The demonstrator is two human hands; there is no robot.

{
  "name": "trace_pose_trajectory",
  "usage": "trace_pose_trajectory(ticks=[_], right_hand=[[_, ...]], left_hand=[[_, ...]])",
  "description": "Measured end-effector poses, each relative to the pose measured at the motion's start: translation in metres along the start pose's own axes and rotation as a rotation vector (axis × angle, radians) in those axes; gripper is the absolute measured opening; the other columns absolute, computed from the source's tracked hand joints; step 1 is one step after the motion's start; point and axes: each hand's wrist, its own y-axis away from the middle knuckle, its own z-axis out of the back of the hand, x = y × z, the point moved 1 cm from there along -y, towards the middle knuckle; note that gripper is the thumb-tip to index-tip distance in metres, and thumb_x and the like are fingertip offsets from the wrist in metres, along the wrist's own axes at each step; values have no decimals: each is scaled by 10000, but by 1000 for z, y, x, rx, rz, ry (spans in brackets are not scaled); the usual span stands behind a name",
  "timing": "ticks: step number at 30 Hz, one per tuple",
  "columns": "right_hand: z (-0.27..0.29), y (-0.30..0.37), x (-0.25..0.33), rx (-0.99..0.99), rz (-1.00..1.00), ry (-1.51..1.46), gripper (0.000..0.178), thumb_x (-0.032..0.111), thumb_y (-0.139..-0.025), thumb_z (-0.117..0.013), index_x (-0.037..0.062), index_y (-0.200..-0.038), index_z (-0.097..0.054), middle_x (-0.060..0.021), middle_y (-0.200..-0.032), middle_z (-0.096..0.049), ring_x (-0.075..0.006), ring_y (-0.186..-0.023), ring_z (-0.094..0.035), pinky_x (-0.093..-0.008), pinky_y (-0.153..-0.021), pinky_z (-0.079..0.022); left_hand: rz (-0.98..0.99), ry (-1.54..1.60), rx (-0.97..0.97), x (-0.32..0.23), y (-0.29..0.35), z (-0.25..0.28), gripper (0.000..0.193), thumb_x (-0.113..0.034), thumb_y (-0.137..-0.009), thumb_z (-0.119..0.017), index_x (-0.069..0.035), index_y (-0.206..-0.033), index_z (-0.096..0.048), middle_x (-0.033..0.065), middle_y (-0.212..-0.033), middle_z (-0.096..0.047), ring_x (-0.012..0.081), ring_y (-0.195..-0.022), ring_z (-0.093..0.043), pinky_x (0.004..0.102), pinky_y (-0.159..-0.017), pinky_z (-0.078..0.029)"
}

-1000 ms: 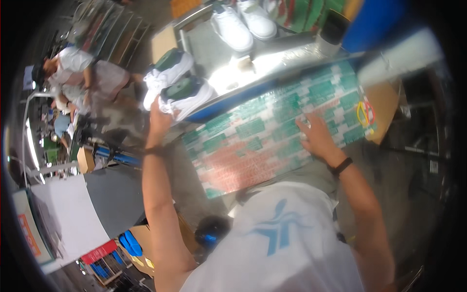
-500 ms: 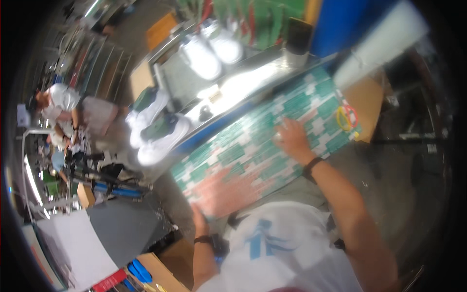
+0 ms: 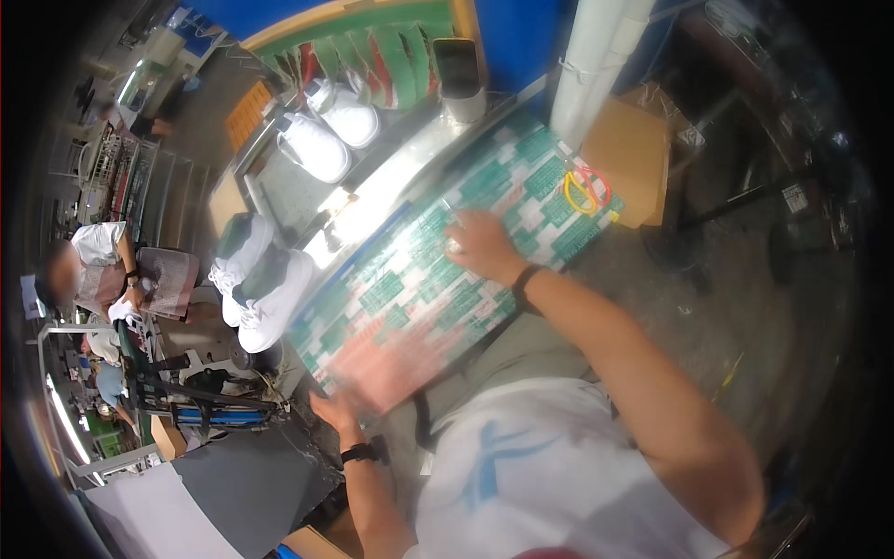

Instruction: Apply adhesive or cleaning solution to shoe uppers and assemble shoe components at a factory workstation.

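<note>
A long board covered in green, white and red patches under a glossy clear film [image 3: 410,279] lies slanted in front of me. Over its middle is my right hand [image 3: 484,247], fingers curled together around something small and pale that I cannot make out. My left hand [image 3: 337,410] is at the board's near left corner, its visible fingers apart and nothing seen in it. Yellow-handled scissors [image 3: 579,193] and a red loop handle [image 3: 601,184] rest at the board's right end.
White shoes [image 3: 317,144] stand on the lit metal bench [image 3: 391,182] beyond the board. Green-lined white shoes [image 3: 270,298] are at left. A dark phone-like slab [image 3: 456,67], white pipes [image 3: 596,70] and a cardboard box [image 3: 629,158] stand behind. Another person [image 3: 102,252] works far left.
My view has swung, so the board, bench and shoes sit further left in the picture. My right hand stays over the board's middle and my left hand by its near corner.
</note>
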Motion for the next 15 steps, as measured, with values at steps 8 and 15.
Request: trace_pose_trajectory(ticks=[8,15], right_hand=[[17,9,-34,233,260,-112,504,312,-846,-899,116,-1277,-725,-236,-1456,-633,-439,-1304,-610,-569,-1128,-496],[21,13,-28,424,106,-101,570,344,-788,-944,149,-1289,-755,-192,-1485,-627,-403,-1337,-610,-564,-1162,-486]], left_hand=[[-930,264,107,-415,-30,-5,781,-169,-958,-839,2,-1641,-502,282,-1678,-499,446,-1590,-454,507,-1315,-366],[-313,340,654,-545,-240,-171,729,-344,-974,-878,96,-1489,-607,214,-1251,-778,294,-1120,-755,436,-1013,-581]])
